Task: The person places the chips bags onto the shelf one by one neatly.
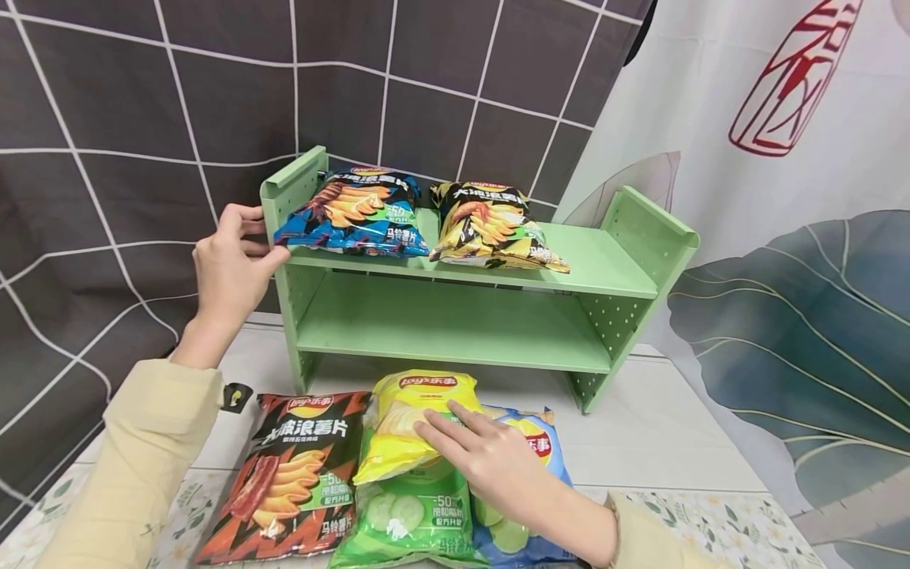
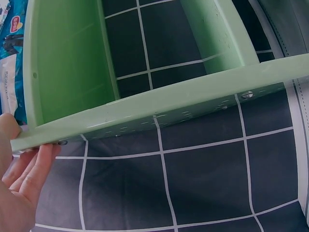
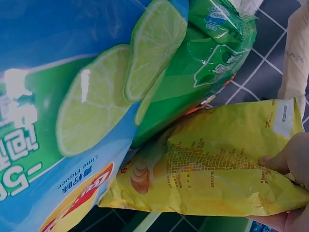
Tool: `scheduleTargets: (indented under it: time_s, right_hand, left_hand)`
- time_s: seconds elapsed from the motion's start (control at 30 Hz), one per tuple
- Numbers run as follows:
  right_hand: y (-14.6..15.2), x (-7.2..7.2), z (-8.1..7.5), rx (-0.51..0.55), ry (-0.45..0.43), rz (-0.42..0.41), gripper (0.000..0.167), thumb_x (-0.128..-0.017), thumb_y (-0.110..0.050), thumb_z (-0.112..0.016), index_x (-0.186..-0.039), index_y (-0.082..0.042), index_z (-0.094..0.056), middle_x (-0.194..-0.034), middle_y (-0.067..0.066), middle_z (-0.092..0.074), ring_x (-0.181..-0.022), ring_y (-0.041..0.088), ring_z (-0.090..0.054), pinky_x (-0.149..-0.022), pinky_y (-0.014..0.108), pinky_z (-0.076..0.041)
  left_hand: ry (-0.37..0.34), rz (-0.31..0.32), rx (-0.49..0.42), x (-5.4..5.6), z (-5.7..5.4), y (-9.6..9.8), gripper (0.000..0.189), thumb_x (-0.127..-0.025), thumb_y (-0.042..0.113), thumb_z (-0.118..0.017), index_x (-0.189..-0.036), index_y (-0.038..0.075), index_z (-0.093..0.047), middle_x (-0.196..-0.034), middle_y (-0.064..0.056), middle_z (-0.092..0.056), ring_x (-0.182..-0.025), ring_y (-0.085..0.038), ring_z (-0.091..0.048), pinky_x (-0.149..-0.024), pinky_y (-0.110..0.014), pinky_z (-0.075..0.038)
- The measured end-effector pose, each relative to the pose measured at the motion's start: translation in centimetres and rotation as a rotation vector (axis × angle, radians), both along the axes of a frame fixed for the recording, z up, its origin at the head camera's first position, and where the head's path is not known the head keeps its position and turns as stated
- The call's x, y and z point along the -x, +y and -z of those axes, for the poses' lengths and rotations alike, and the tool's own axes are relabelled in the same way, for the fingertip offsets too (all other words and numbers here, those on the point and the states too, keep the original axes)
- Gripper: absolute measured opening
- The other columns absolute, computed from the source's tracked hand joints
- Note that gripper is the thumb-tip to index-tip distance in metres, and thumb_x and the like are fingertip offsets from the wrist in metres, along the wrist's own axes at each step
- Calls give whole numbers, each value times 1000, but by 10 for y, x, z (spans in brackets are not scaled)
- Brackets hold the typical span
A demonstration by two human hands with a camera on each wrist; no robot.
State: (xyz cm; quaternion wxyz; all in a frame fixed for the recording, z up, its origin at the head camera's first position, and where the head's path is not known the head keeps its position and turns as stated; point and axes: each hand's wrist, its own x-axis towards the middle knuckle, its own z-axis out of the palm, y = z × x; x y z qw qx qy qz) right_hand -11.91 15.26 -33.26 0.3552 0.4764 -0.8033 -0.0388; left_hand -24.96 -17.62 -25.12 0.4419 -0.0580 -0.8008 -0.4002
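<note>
"Where do we see the yellow bag (image 1: 398, 423)?"

"Over the upper part of the green bag (image 1: 412, 514), in front of the rack (image 1: 455, 316). We can't tell whether it rests there."

"And the fingers?"

"We see the right hand (image 1: 490, 458) pinch the yellow bag, thumb on one face, fingers on the other. The left hand (image 1: 235, 265) grips the rack's left end, thumb at the front, fingers outside."

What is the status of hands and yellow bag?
Left hand grips green shelf. Right hand holds yellow bag, partly hiding green bag in head view. Upper level partly taken: blue bag, yellow-black bag.
</note>
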Motion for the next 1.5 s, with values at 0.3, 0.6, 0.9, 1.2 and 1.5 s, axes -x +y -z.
scheduleTargets:
  time_s: [0.3,0.6,0.9,1.2,1.5]
  right_hand:
    - [7,-7,-4,45,-1,-30,58,-95,0,-16,-124,-15,-64,-117,0,-71,-101,23,-70,-48,16,-47]
    - [16,-13,-12,55,-1,-20,61,-90,2,-16,-126,-13,-63,-118,1,-70,-100,24,-71,-54,23,-53]
    - [25,-17,-21,130,43,-76,56,-88,5,-23,-123,-10,-64,-113,4,-72,-97,27,-71,-67,31,-57]
    - [37,-26,-28,160,82,-90,55,-85,6,-27,-119,-9,-66,-112,4,-72,-98,27,-71,-64,30,-57]
    - [43,-31,-36,223,179,-168,44,-89,4,-34,-113,-8,-70,-109,7,-73,-95,27,-71,-66,34,-57]
  left_hand:
    - [11,-25,18,2,2,-3,38,-79,8,-70,-114,-1,-57,-108,-19,-71,-66,36,-39,-67,5,-30]
    - [12,-25,16,2,2,-3,38,-80,9,-69,-114,-1,-56,-108,-19,-71,-66,36,-38,-67,5,-30]
    - [7,-26,17,2,2,-3,39,-80,9,-69,-115,-1,-56,-109,-19,-71,-65,36,-38,-68,5,-30]
    - [15,-26,19,2,1,-1,38,-80,10,-70,-115,-1,-57,-108,-19,-71,-66,36,-38,-69,5,-29]
    - [9,-26,20,1,1,0,39,-79,8,-70,-116,0,-57,-108,-18,-71,-66,37,-38,-71,3,-30]
